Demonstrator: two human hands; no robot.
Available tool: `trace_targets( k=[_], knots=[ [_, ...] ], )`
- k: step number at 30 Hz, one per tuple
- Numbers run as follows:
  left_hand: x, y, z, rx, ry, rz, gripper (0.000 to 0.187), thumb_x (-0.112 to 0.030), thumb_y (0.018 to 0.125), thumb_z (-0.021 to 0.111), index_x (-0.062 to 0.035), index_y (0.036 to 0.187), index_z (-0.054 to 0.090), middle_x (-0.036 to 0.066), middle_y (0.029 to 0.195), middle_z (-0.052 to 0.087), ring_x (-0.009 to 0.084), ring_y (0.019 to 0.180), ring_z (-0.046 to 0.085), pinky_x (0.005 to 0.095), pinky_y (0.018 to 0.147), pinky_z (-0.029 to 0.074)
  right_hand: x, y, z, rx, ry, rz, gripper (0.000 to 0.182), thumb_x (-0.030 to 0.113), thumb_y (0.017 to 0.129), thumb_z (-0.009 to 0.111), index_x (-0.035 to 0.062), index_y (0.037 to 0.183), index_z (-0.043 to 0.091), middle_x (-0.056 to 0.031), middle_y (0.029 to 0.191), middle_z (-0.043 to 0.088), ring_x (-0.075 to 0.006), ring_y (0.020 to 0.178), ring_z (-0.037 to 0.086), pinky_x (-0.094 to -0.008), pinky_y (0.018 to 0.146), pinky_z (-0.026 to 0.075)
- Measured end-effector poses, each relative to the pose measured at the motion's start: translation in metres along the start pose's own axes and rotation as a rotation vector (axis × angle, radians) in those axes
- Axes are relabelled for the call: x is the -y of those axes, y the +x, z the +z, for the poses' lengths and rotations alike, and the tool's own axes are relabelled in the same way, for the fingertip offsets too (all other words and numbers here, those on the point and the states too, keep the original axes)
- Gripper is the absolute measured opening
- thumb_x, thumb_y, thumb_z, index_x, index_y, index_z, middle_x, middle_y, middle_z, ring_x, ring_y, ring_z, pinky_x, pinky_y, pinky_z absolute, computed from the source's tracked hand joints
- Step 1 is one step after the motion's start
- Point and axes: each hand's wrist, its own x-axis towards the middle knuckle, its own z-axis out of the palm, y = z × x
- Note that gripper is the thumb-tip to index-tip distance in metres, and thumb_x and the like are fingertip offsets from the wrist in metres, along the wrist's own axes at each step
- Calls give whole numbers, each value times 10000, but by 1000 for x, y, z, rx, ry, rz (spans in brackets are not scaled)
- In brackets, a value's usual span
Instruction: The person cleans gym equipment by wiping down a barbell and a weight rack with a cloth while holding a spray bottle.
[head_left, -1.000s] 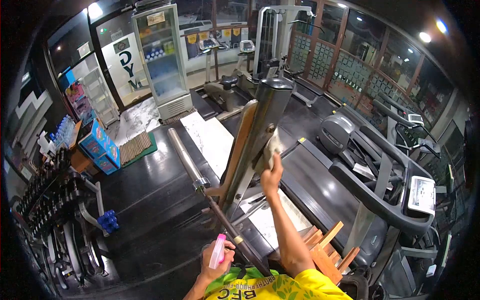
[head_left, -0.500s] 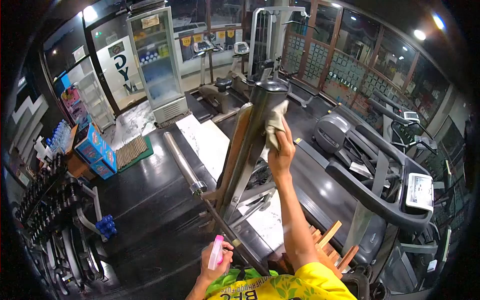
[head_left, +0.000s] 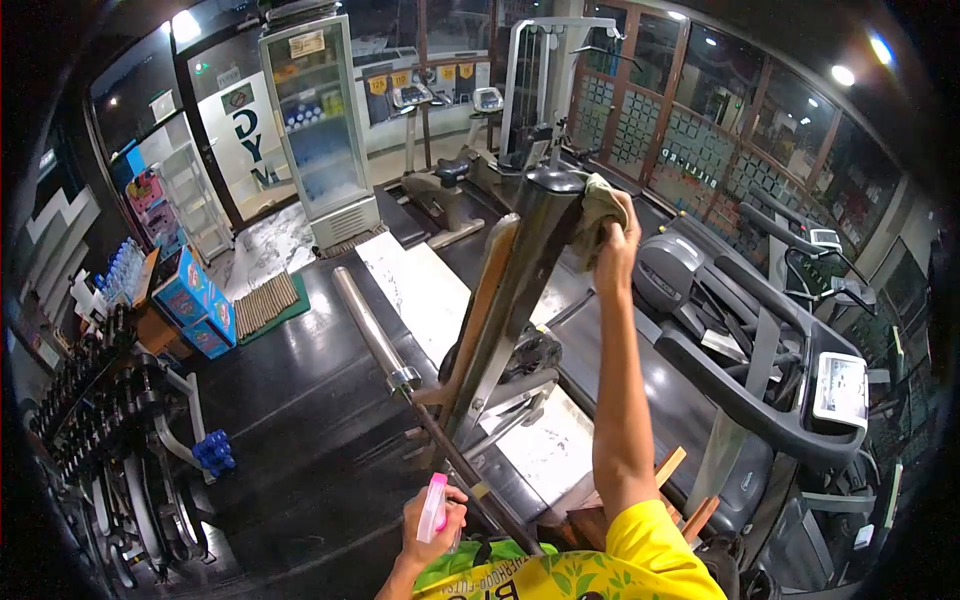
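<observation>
My right hand [head_left: 616, 255] grips a greyish cloth [head_left: 598, 212] and presses it against the side of a dark metal post [head_left: 530, 262], close to its capped top. Low in the view, my left hand [head_left: 432, 528] is closed round a spray bottle [head_left: 432, 508] with a pink and clear trigger head; most of the bottle's body is hidden. A barbell [head_left: 368, 325] with a bright sleeve runs past the foot of the post towards my body. On the post's left side is a brown, worn-looking pad [head_left: 480, 300].
Treadmills [head_left: 735, 375] and other cardio machines stand at the right. A dumbbell rack [head_left: 110, 430] lines the left, with blue boxes [head_left: 195, 300] behind it. At the back stand a glass-door fridge [head_left: 315, 130] and a cable machine [head_left: 515, 90].
My right hand and the cloth have moved right and up, from the post's front face to its right side near the top. The left hand still holds the spray bottle in nearly the same place.
</observation>
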Motion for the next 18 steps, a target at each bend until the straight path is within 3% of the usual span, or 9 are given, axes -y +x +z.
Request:
trace_targets(
  k=[2, 4, 6, 8, 10, 11, 12, 14, 18],
  knots=[
    [6, 4, -2, -7, 20, -9, 159, -35, 838, 649, 6, 972, 575, 77, 799, 680, 126, 604, 663, 259, 557, 512, 33, 14, 15, 33, -167, -123, 403, -59, 753, 379, 4, 1089, 594, -94, 1022, 644, -175, 953, 590, -277, 862, 457],
    [6, 1, 0, -3, 43, -46, 155, -37, 838, 650, 4, 967, 576, 76, 803, 680, 126, 607, 664, 260, 558, 513, 63, 26, 36, 212, -399, -178, 386, -73, 737, 385, -9, 1042, 613, -109, 994, 652, -167, 943, 600, -268, 866, 452],
    [2, 5, 3, -20, -14, -58, 162, -40, 837, 655, 3, 971, 574, 76, 808, 680, 125, 608, 664, 263, 558, 514, 71, 39, 40, 303, -463, -232, 391, -82, 703, 459, 24, 1028, 648, -124, 1016, 662, -208, 966, 622, -295, 890, 469],
    [4, 6, 3, -5, -14, -49, 175, -34, 834, 656, 3, 982, 571, 74, 816, 681, 124, 607, 663, 263, 558, 514, 84, 41, 56, 507, -698, -511, 401, -83, 643, 555, 66, 995, 673, -110, 1043, 667, -284, 977, 632, -349, 894, 496],
    [6, 9, 4, 12, -16, -39, 187, -28, 831, 658, 3, 993, 568, 73, 825, 682, 123, 607, 662, 264, 559, 515, 93, 30, 75, 634, -783, -758, 401, -67, 592, 626, 115, 944, 690, -69, 1035, 666, -296, 1021, 609, -382, 890, 505],
    [7, 9, 5, 28, -21, -39, 200, -19, 828, 658, 2, 1003, 564, 71, 833, 682, 121, 606, 661, 262, 559, 514, 102, 18, 80, 725, -919, -793, 370, -43, 596, 644, 136, 916, 692, -35, 1022, 655, -252, 1061, 593, -363, 907, 496],
    [6, 10, 5, 45, -22, -38, 213, -10, 825, 657, 1, 1014, 559, 69, 841, 682, 120, 606, 660, 260, 560, 513, 104, 13, 84, 760, -1012, -809, 381, -20, 596, 664, 157, 932, 694, -15, 1029, 648, -221, 1097, 575, -357, 934, 485],
    [3, 10, 5, 52, -6, -20, 214, -2, 823, 655, 1, 1014, 560, 68, 837, 682, 119, 606, 659, 258, 561, 513, 101, 19, 76, 722, -1036, -781, 393, -44, 610, 642, 145, 951, 690, -30, 1076, 645, -243, 1079, 586, -371, 922, 502],
    [-4, 9, 3, 30, -22, -2, 208, 5, 818, 650, 2, 1008, 566, 65, 803, 679, 113, 604, 657, 255, 560, 510, 92, 41, 51, 567, -690, -459, 429, -91, 675, 565, 60, 1066, 654, -116, 1135, 643, -307, 1056, 627, -362, 926, 500]
  ],
)
